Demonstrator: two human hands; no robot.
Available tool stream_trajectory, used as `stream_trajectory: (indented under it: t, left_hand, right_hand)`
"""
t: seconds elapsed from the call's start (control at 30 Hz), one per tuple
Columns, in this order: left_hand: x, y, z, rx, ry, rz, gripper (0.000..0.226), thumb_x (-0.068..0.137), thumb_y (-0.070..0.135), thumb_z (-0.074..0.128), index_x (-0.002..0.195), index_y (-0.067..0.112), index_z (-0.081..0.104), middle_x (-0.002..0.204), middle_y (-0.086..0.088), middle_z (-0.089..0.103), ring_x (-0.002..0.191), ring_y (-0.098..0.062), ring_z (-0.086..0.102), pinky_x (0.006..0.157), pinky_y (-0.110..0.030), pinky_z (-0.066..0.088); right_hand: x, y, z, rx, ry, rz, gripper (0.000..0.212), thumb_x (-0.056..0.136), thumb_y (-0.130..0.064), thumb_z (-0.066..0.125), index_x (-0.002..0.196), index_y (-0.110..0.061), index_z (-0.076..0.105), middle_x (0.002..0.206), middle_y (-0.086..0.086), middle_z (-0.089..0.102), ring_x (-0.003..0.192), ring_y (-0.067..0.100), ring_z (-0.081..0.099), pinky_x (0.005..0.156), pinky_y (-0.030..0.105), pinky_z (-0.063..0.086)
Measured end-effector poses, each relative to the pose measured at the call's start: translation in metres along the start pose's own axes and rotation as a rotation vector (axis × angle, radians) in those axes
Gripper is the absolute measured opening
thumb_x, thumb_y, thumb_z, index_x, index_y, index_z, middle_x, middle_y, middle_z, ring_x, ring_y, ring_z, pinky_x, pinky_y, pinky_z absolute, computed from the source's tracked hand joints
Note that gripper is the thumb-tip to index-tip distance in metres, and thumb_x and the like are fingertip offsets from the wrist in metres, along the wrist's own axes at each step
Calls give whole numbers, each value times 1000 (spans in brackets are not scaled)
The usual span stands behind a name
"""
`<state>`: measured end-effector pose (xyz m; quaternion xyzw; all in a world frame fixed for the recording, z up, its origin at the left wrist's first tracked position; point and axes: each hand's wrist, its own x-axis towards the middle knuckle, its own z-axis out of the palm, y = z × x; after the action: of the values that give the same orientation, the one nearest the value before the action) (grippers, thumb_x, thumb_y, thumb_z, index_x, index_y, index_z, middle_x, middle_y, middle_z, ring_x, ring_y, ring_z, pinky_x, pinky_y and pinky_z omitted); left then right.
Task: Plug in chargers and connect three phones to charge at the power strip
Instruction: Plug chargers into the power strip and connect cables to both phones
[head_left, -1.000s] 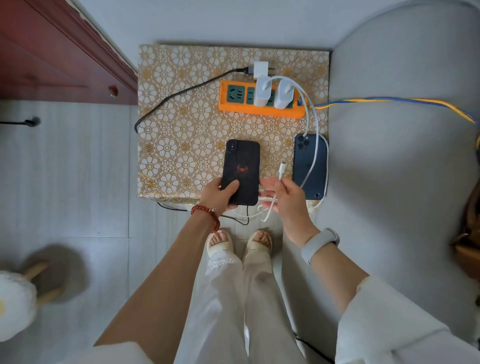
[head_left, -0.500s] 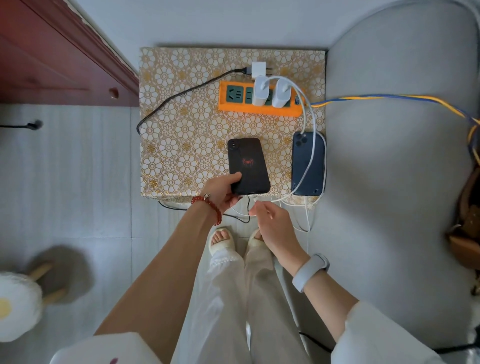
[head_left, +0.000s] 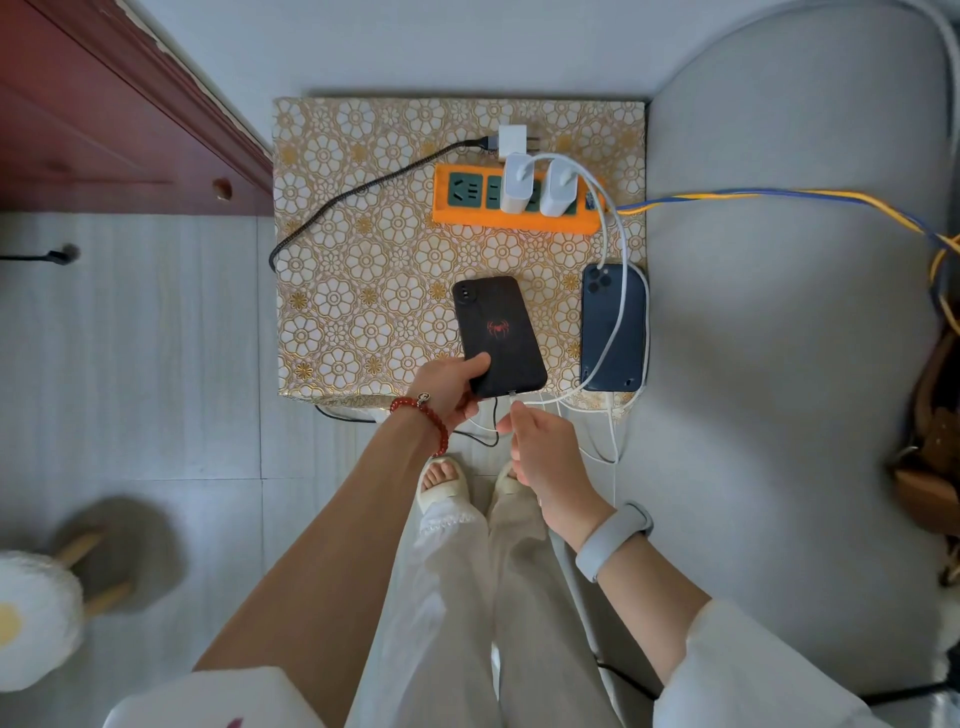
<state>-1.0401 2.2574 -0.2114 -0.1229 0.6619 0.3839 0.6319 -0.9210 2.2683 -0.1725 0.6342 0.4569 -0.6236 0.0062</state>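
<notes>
While our left hand (head_left: 451, 387) pinches the near corner of the rigid, slick black phone (head_left: 497, 335) lying on the worktop (head_left: 363, 291), our right hand (head_left: 540, 447) grips the limp white cable (head_left: 558, 397) near its plug, best held there.

— What is lying on the small table (head_left: 332, 291)?

— The power strip (head_left: 514, 215) is lying at the back, towards the right. Two chargers (head_left: 537, 188) are standing in it side by side, and a third charger (head_left: 511, 139) is lying just behind the strip, on the table.

— And the phones?

— Two phones are lying near the front edge. One phone (head_left: 497, 335) is sitting in the middle, slightly tilted; the other phone (head_left: 612, 327) is lying to its right, beside the sofa (head_left: 789, 364).
</notes>
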Motion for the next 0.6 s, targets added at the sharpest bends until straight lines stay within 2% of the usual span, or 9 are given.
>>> stream_trajectory:
  t: [0.2, 0.33, 0.4, 0.47, 0.53, 0.6]
  left_hand:
    - [1, 1, -1, -37, -43, -7, 16, 87, 18, 56, 74, 8, 55, 68, -7, 49, 56, -14, 43, 35, -15, 34]
    - [0, 2, -1, -24, -62, -17, 15, 87, 18, 56, 76, 7, 55, 67, -6, 50, 55, -12, 46, 37, -14, 34]
    - [0, 2, -2, -8, -52, -3, 15, 87, 18, 56, 78, 5, 55, 66, -6, 50, 54, -13, 44, 36, -14, 34]
    - [1, 1, -2, 57, -32, 54, 16, 88, 18, 55, 81, 4, 56, 67, -9, 50, 50, -15, 40, 37, -15, 36]
    - [1, -1, 0, 134, -10, 129, 13, 88, 17, 54, 92, 5, 58, 73, -11, 53, 48, -15, 40, 39, -16, 37]
    - [0, -3, 2, 182, 25, 176, 20, 88, 17, 53, 106, 8, 55, 76, -10, 56, 47, -15, 42, 39, -14, 38]
  right_hand:
    - [5, -2, -2, 4, -24, -26, 39, 96, -19, 36, 62, -20, 54, 34, -15, 45, 51, 3, 36, 54, 19, 28]
    - [5, -3, -6, -123, 11, -88, 36, 95, -19, 36, 67, -15, 57, 54, -10, 45, 56, 8, 44, 64, 28, 40]
    - [3, -6, -9, -197, 28, -139, 32, 95, -17, 36, 74, -9, 59, 60, -11, 50, 60, 5, 47, 62, 22, 38]
    - [3, -6, -10, -258, 42, -177, 30, 95, -17, 36, 76, -11, 59, 64, -14, 52, 63, 3, 48, 60, 21, 37]
    - [3, -5, -9, -286, 38, -177, 31, 95, -18, 35, 75, -12, 58, 64, -14, 52, 62, 4, 50, 60, 23, 37]
    - [5, -4, -6, -228, 27, -125, 33, 96, -20, 35, 75, -12, 59, 61, -12, 51, 59, 8, 50, 61, 24, 40]
